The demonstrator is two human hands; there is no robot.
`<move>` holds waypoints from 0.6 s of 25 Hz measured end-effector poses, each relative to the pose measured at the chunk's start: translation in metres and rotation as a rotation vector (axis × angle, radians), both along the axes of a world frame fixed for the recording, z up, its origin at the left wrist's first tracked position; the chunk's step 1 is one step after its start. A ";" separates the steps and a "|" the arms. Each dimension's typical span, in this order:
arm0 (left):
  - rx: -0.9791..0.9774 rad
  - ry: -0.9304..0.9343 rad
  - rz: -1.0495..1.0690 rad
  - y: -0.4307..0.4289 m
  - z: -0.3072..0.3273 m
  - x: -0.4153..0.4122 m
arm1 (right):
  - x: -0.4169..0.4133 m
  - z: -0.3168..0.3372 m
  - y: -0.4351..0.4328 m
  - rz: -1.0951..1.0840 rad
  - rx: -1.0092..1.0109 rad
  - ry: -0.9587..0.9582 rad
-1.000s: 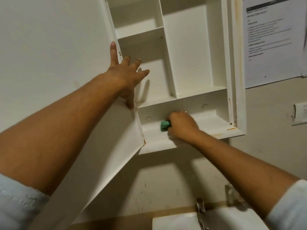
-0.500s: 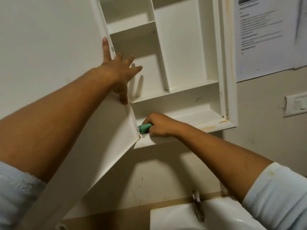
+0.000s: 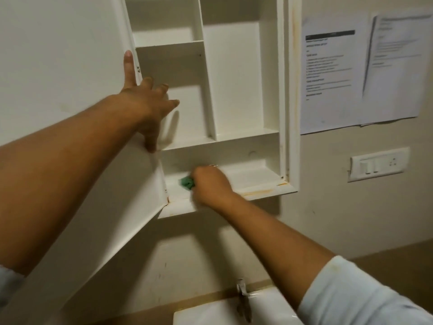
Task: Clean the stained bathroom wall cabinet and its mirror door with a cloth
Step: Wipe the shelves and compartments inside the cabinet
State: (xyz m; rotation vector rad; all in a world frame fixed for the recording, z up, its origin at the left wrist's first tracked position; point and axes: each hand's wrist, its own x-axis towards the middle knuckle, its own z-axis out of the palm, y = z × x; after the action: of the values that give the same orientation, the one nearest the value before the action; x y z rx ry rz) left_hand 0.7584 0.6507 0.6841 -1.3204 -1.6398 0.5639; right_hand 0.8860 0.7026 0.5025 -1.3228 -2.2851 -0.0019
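The white wall cabinet (image 3: 236, 85) hangs above the sink (image 3: 225, 313), taller than it is wide, its open front facing the person. Its door (image 3: 61, 95) is swung wide to the left on hinges along the cabinet's left side, so the plain white inner face shows and the long edge runs up and down; the mirror side is turned away and cannot be seen. The left hand (image 3: 145, 106) is spread flat with fingers splayed against the door's hinged edge, thumb down at the lower corner, gripping nothing. The right hand (image 3: 208, 184) is curled closed around a bunched green cloth (image 3: 187, 182), which pokes out to the left of the knuckles and presses on the floor of the bottom compartment, near its left end. An orange-brown stain streaks the front lip (image 3: 260, 191) to the right of that hand. Two printed sheets (image 3: 332, 78) and a switch plate (image 3: 378, 164) are on the wall to the right.
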 end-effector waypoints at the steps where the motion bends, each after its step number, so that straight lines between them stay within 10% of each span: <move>1: 0.004 0.001 0.015 0.001 -0.001 0.001 | -0.011 -0.003 -0.003 0.089 0.001 -0.001; 15: -0.012 -0.013 -0.022 -0.006 -0.008 0.003 | 0.104 0.020 0.052 -0.293 0.013 -0.226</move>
State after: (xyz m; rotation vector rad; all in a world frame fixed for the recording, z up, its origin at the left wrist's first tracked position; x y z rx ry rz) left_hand 0.7610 0.6451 0.6759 -1.3518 -1.6331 0.5537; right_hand 0.9902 0.7545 0.5222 -1.7145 -2.2415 -0.2773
